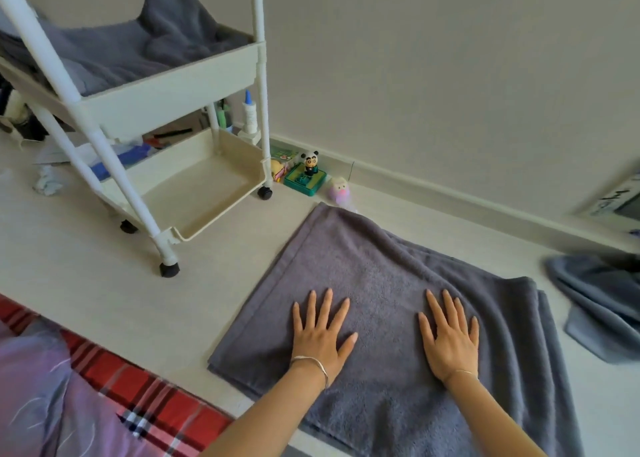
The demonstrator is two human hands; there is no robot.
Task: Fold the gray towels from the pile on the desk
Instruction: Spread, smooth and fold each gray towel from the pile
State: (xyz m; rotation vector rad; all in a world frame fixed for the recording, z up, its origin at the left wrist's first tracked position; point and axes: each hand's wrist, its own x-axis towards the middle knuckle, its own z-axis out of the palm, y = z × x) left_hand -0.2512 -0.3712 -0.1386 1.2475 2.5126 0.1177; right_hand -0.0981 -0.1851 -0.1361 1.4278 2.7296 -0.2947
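A gray towel lies folded over in layers on the white desk, its lower layer sticking out on the right side. My left hand lies flat on it with fingers spread and straight. My right hand rests flat on the same towel a little to the right, fingers straight as well. Another gray towel lies crumpled at the desk's right edge. More gray towels are heaped in the top tray of a white cart.
The white rolling cart stands on the desk at the left, its lower tray bare. Small toy figures sit by the wall behind the towel. Red plaid and purple bedding lies along the desk's near left edge.
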